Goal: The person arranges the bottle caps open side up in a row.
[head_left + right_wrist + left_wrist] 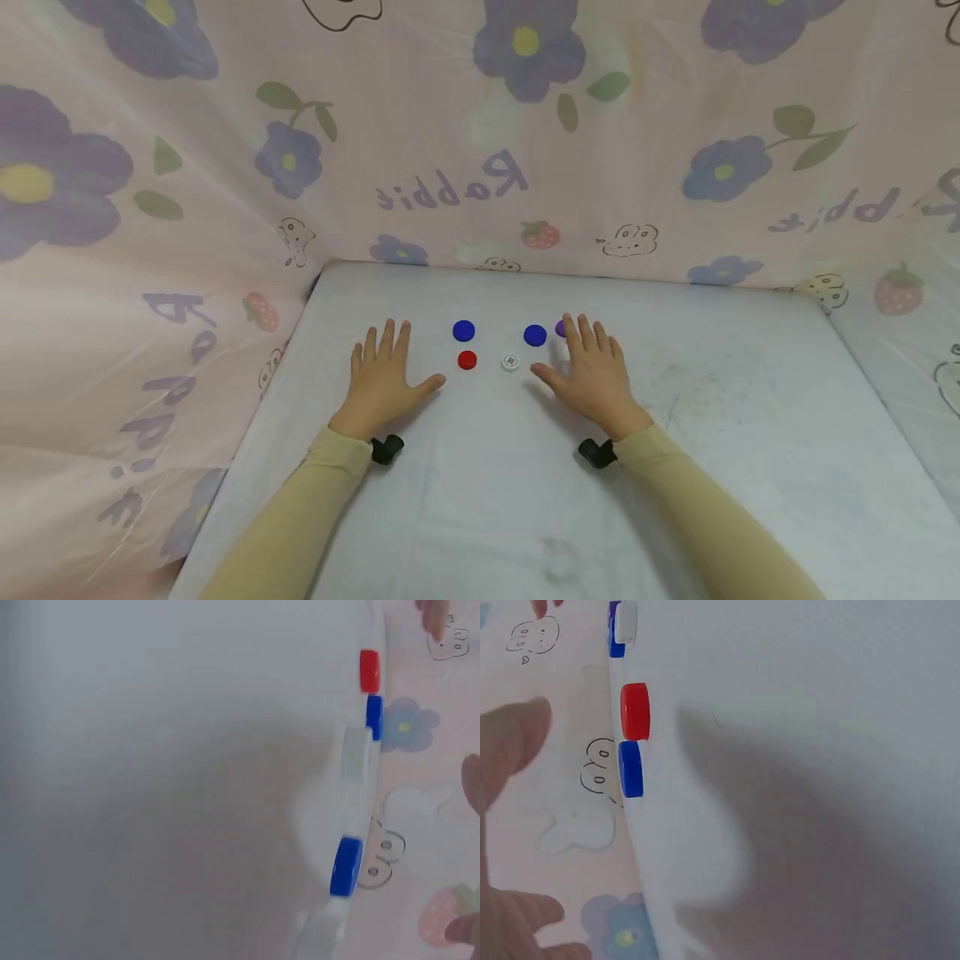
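Several small round caps lie on the white table between my hands in the head view. A blue cap [463, 331] is behind a red cap [467, 360] on the left. To their right, a second blue cap [535, 335] lies behind a white cap [510, 362] that shows its ringed face. My left hand [381, 385] is spread palm down, left of the red cap, holding nothing. My right hand [596, 375] is also spread and holds nothing; its thumb points toward the white cap, and its index finger partly hides a purple cap [561, 328].
The white table [480, 517] ends at a curtain [450, 125] printed with flowers, strawberries and "Rabbit" lettering, which hangs behind and along the sides. Black wrist pieces [387, 450] stick out at both sleeve cuffs. Faint grey smudges mark the tabletop at right.
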`<state>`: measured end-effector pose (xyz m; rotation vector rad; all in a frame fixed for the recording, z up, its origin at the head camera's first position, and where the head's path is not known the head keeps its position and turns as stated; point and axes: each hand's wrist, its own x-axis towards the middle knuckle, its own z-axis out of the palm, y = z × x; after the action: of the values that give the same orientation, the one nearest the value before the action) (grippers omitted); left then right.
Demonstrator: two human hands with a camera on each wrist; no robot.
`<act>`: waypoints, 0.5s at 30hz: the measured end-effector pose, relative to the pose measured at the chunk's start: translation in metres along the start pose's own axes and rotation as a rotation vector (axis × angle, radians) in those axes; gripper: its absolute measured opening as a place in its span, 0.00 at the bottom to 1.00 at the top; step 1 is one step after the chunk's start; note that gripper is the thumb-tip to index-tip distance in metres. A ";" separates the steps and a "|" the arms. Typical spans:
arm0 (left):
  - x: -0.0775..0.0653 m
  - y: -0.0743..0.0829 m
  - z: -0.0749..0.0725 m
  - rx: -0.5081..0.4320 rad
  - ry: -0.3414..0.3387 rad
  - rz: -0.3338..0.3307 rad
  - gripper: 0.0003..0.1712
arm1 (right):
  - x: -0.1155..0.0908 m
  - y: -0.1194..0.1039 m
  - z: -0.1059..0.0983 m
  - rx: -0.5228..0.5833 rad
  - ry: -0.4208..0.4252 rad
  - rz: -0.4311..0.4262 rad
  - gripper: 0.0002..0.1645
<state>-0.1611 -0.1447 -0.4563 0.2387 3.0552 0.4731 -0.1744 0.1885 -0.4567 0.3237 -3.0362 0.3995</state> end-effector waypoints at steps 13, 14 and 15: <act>0.018 0.004 0.013 -0.358 -0.017 0.074 0.59 | 0.025 -0.036 0.023 0.422 0.016 -0.088 0.53; 0.020 0.004 0.016 -0.376 -0.028 0.068 0.59 | 0.027 -0.039 0.025 0.443 0.013 -0.093 0.52; 0.021 0.005 0.017 -0.387 -0.038 0.064 0.58 | 0.028 -0.041 0.028 0.455 0.008 -0.099 0.51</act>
<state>-0.1800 -0.1315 -0.4717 0.3220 2.8463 1.0303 -0.1939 0.1365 -0.4706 0.4883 -2.8728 1.0800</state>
